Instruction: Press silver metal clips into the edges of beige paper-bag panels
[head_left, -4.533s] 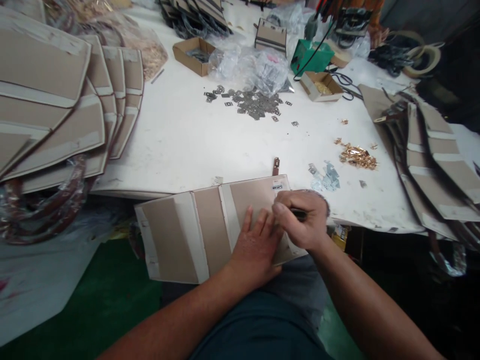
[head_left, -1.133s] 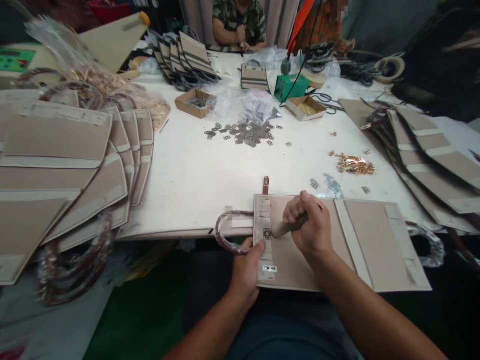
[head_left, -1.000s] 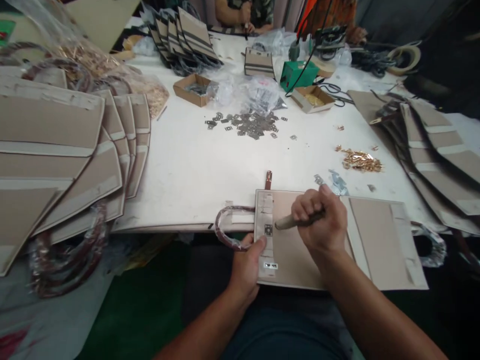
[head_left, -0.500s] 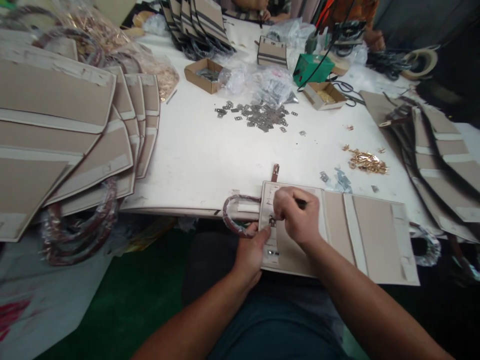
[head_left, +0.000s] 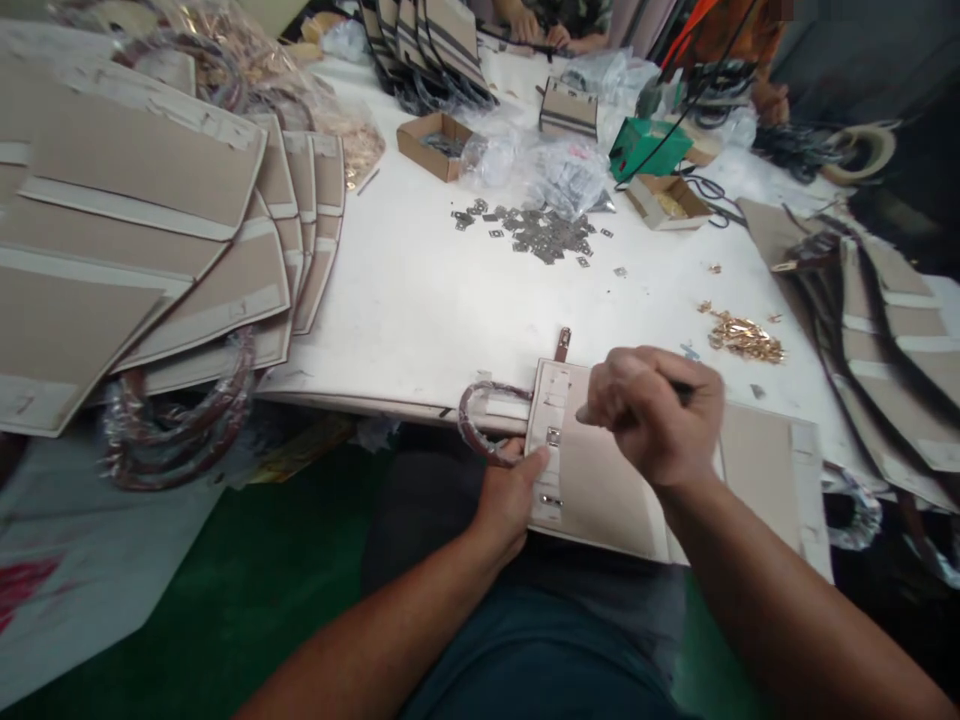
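Pinching the bag panel (head_left: 607, 500) lying sideways at the counter (head_left: 420, 310) edge, the left hand (head_left: 506, 505) was nearest its square metal plate (head_left: 553, 436), right hand (head_left: 664, 415) kinda right of that, fingers clenched round some tool (head_left: 583, 413).

A green box (head_left: 649, 150) is sitting near crumpled clear plastic (head_left: 609, 76) on a white table (head_left: 420, 290), with a tape roll (head_left: 887, 150) lying farther right.

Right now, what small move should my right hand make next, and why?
Probably shift the tool in your right hand toward the square metal plate: the tool's tip seems off to one side, while your left hand grips the panel close by.
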